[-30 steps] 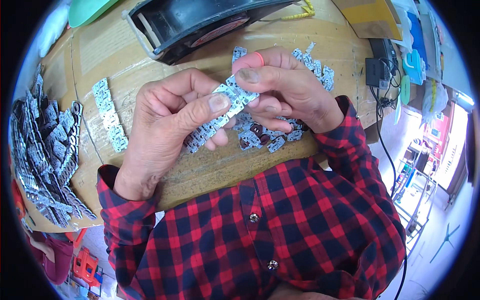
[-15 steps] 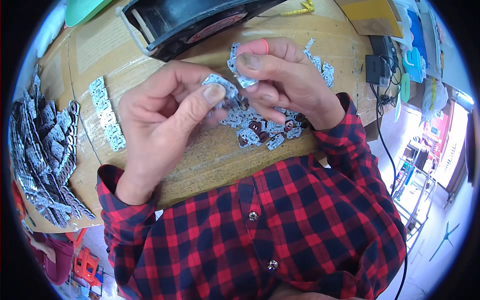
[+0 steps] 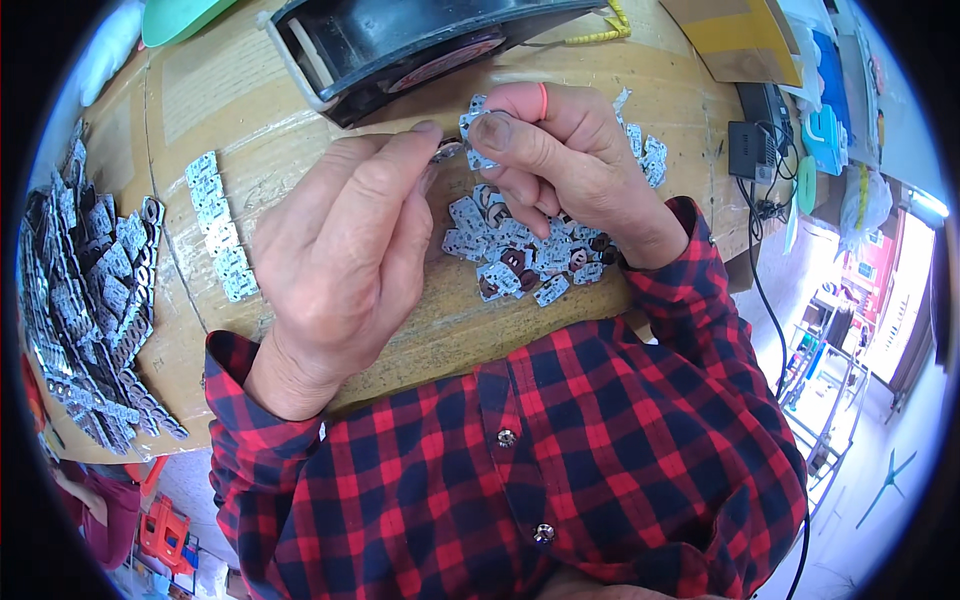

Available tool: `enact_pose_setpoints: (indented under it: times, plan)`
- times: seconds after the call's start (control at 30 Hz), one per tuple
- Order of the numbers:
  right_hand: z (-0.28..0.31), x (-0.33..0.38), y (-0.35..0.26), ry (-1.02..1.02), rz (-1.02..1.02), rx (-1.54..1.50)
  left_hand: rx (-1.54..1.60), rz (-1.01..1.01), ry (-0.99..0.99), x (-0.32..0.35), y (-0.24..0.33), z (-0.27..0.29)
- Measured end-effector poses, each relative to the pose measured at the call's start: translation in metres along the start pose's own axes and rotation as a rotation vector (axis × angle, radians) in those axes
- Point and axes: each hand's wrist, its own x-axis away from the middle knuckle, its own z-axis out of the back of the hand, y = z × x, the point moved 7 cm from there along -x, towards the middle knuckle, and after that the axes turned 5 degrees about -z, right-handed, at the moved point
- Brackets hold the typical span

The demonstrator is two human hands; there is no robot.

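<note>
Your shirt [image 3: 560, 480]: red-black plaid, long sleeves, cuffs at wrists, silver snap buttons down front. Orange band on right hand [image 3: 560, 170] finger.

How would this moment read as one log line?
left hand: pinching small part | right hand: holding grey piece | loose pieces: on table

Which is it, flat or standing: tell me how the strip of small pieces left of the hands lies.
Flat. The strip of small pieces lies face up on the cardboard-covered table, untouched by the left hand.
</note>
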Motion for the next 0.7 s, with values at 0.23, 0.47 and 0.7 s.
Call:
enact_pose_setpoints:
  times: [0.23, 0.47, 0.7]
  plan:
    - [0.0, -0.001, -0.003, 0.051, 0.022, 0.005, -0.018, 0.011, 0.034, -0.001, 0.0, -0.001]
    - [0.021, -0.002, -0.003, 0.177, -0.004, -0.117, 0.033, 0.047, 0.044, 0.0, -0.003, -0.001]
    - [0.023, -0.001, -0.004, 0.184, 0.044, -0.113, 0.036, 0.073, 0.022, 0.0, -0.005, -0.003]
